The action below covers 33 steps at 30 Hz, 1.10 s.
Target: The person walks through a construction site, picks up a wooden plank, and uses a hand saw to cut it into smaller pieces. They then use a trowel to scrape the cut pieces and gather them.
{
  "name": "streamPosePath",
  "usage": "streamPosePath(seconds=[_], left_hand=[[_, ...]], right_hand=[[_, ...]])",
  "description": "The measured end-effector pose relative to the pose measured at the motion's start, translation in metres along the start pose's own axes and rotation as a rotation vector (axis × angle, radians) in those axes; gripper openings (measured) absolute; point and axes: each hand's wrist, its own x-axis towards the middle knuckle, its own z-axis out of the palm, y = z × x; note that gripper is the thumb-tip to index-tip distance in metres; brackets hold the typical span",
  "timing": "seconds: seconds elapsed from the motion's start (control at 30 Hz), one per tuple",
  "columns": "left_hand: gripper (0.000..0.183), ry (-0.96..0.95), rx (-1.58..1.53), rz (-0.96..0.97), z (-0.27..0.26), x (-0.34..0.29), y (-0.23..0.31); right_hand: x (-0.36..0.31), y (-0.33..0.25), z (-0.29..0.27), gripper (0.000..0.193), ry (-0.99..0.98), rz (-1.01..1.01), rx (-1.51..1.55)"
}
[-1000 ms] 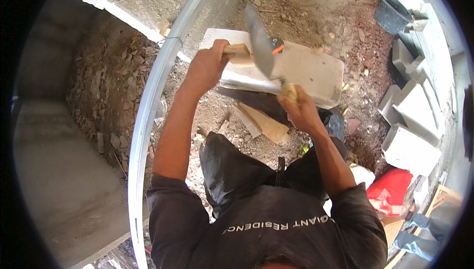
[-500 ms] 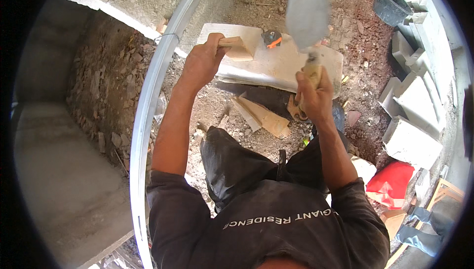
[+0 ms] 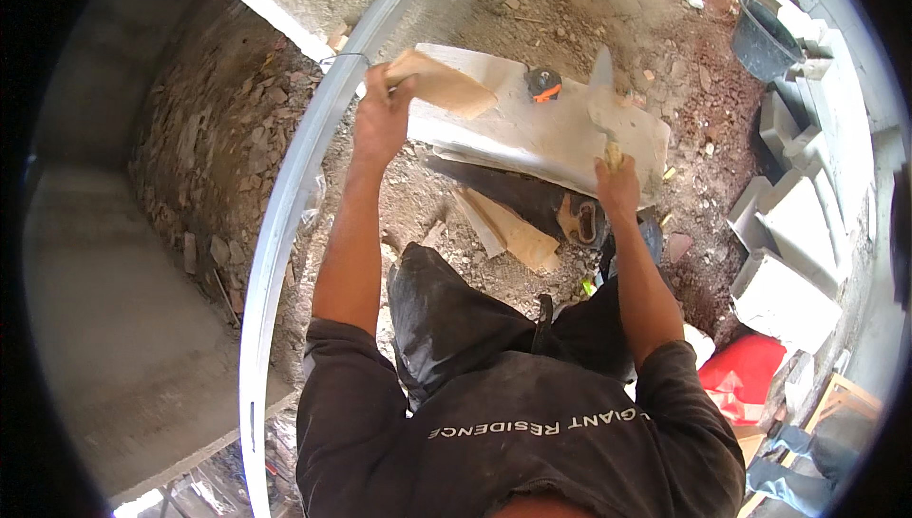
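My left hand (image 3: pixel 382 117) grips a short flat piece of wood (image 3: pixel 442 86) by its left end, above the left part of a pale slab (image 3: pixel 532 138). In my right hand (image 3: pixel 617 183) is a trowel (image 3: pixel 600 90), held by its yellowish handle, its grey blade pointing away from me over the slab's right part. Between the two hands, a black and orange tape measure (image 3: pixel 543 84) rests on the slab. A handsaw (image 3: pixel 577 219) lies along the slab's near side, its blade partly hidden, with scrap wood (image 3: pixel 518 233) beside it.
A long metal channel (image 3: pixel 275 242) curves past my left arm. Pale blocks (image 3: pixel 787 295) are piled at the right, below a dark bucket (image 3: pixel 765 38). A red bag (image 3: pixel 744 375) lies near my right elbow. Rubble (image 3: pixel 252 147) covers ground beyond the channel.
The trowel has swung down and away from the camera, so its blade looks smaller. The wood in my left hand has tilted, showing its broad face. The view has shifted slightly.
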Motion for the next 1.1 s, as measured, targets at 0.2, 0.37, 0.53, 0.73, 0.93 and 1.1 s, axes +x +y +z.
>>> streamPosePath(seconds=[0.2,0.37,0.53,0.73,0.93,1.1], left_hand=[[0.036,0.228,-0.834,-0.488,0.02,-0.006,-0.086],[0.04,0.256,-1.011,-0.832,0.099,-0.018,-0.128],[0.065,0.025,-0.436,-0.937,0.123,-0.039,-0.168],[0.068,-0.398,0.134,-0.388,0.061,-0.171,-0.155],[0.052,-0.454,0.377,-0.329,-0.03,-0.314,-0.059],[0.05,-0.596,0.334,-0.374,-0.1,-0.381,0.048]], right_hand=[[0.025,0.022,0.007,0.049,0.027,-0.067,-0.095],[0.028,0.03,0.011,0.05,0.052,-0.136,-0.165],[0.035,0.033,0.018,0.056,0.047,-0.205,-0.138],[0.057,0.067,0.002,0.059,0.234,-0.3,-0.204],[-0.013,0.057,-0.075,0.053,-0.286,-0.346,-0.398],[-0.061,0.14,-0.134,0.041,-0.9,-0.553,-0.588]])
